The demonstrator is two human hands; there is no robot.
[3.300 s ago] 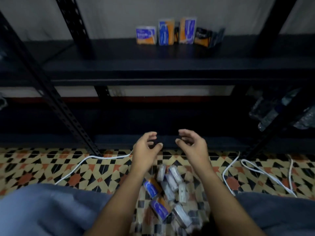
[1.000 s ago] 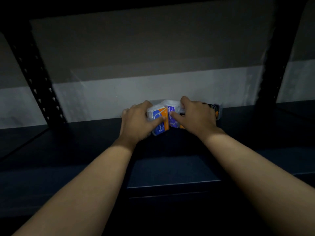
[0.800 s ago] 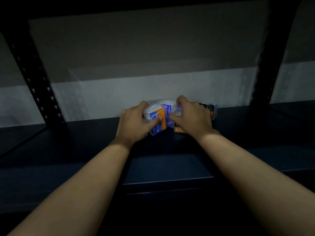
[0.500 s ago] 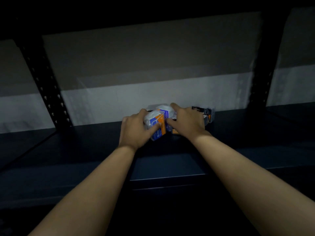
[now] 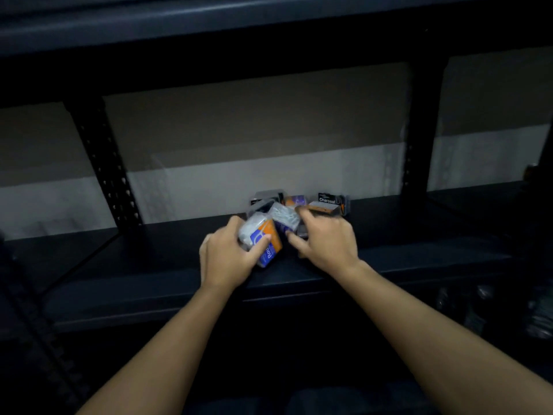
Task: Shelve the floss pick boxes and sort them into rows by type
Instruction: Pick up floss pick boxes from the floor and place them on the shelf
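Both arms reach onto a dark metal shelf [image 5: 149,265] in dim light. The left hand [image 5: 230,259] is wrapped around a blue and orange floss pick box [image 5: 264,242], tilted, with its thumb across the front. The right hand [image 5: 324,242] lies over a clear box of white picks [image 5: 282,218] just beside it. Behind them, against the pale wall [image 5: 209,187], stand more boxes, one black box [image 5: 329,202] labelled "Charcoal".
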